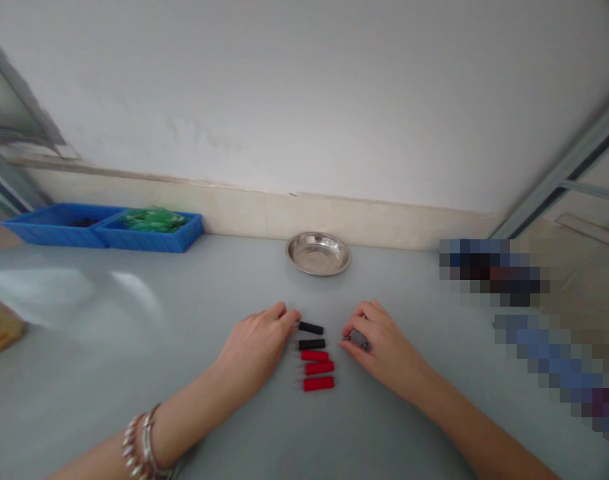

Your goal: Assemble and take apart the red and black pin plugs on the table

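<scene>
Two black sleeved plugs and three red ones lie in a column on the grey table. Each is a short cylinder; thin pale tips show on several. My left hand (265, 340) has its fingers closed on the pale left end of the uppermost black plug (311, 328). Below that lie the other black plug (312, 345), then a red plug (315, 357), a second red plug (320, 368) and a third red plug (319, 384). To their right, my right hand (379, 337) is pinched, thumb against forefinger. A small dark metal piece (365, 345) shows inside its curled fingers, its kind unclear.
A round steel dish (318, 255) stands beyond my hands near the wall. Two joined blue bins (149, 241) sit at the back left, one with green plastic material. A yellowish object (2, 325) lies at the left edge. Blurred-out things (494, 272) occupy the right side.
</scene>
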`<state>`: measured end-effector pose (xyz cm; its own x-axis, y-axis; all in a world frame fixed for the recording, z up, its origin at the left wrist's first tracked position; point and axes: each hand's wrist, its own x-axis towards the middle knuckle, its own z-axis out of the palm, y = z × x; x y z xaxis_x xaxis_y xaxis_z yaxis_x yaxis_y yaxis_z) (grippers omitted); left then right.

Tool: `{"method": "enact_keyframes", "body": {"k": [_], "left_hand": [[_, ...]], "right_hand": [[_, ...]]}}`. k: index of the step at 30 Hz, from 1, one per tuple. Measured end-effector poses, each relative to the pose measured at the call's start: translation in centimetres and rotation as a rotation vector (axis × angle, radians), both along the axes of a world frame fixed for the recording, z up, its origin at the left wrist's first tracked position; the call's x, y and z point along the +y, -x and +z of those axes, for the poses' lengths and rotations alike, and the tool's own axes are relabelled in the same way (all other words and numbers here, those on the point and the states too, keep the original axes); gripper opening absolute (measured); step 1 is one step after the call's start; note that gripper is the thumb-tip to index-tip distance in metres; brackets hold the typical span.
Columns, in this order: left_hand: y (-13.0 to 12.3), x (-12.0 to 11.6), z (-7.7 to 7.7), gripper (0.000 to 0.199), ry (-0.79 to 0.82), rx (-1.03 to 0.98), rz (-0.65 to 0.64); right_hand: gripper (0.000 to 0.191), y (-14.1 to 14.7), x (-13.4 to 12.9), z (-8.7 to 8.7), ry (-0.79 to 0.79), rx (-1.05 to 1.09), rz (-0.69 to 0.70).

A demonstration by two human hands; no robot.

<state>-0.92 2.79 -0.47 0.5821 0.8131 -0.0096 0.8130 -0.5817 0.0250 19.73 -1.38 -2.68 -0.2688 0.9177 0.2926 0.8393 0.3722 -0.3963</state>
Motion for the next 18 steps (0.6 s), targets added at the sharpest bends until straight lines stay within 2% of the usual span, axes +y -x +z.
{"method": "enact_keyframes", "body": {"k": [7, 18], "left_hand": [[0.22, 0.16, -0.52, 0.024, -0.017, -0.003, -0.015], [0.11, 0.0, -0.53, 0.028, 0.016, -0.033, -0.072]], "right_hand": [[0.008, 0.0, -0.06, 0.14, 0.056, -0.05, -0.021], [0.006, 0.06, -0.12, 0.21, 0.068, -0.088, -0.032]]}}
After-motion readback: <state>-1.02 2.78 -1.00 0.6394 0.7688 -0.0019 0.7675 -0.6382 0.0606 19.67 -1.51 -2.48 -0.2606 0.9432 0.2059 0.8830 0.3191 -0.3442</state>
